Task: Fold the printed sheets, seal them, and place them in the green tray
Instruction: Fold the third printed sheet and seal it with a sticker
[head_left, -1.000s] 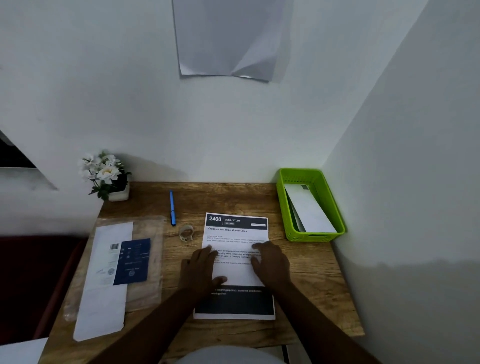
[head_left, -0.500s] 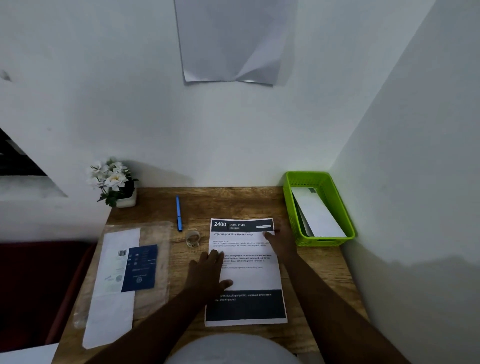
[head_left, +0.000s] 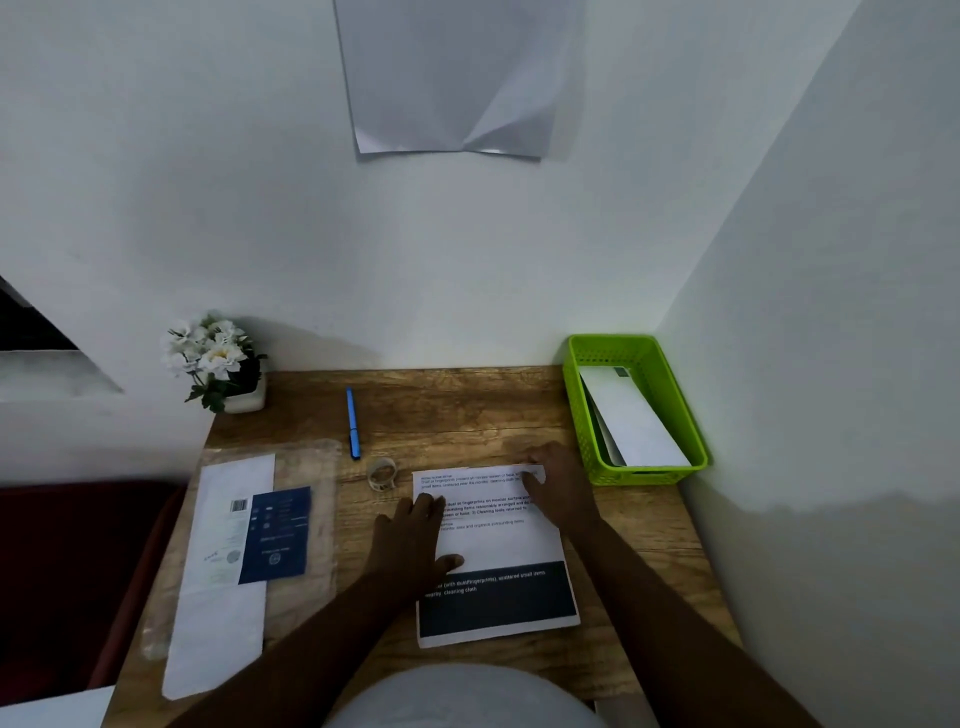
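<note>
Left hand (head_left: 415, 545) lies flat, fingers straight, on the left part of the sheet (head_left: 493, 545), thumb out to the right, pinning it to the desk (head_left: 467, 415). Right hand (head_left: 558, 483) is at the sheet's top right corner, fingers curled over the far edge; looks like a pinch on the paper, which is bent over there, the top header band not showing. Sheet otherwise flat on the desk in front of the person, dark band with white text at its near end, lines of print in the middle.

Tape roll (head_left: 382, 473) just left of the sheet's top edge, apart from it. Blue pen (head_left: 353, 423) behind the tape, lying roughly front to back. Green tray (head_left: 576, 410) at the desk's right rear, against the side wall, close to the right hand but not touching; folded white sheets (head_left: 631, 421) lean inside it.

On the desk's left: clear plastic sleeve (head_left: 317, 519) with a long white paper (head_left: 223, 597) and a dark blue card (head_left: 278, 535) on it. Flower pot (head_left: 221, 361) with white blooms at the left rear corner. A creased paper (head_left: 447, 73) hangs on the back wall above.
</note>
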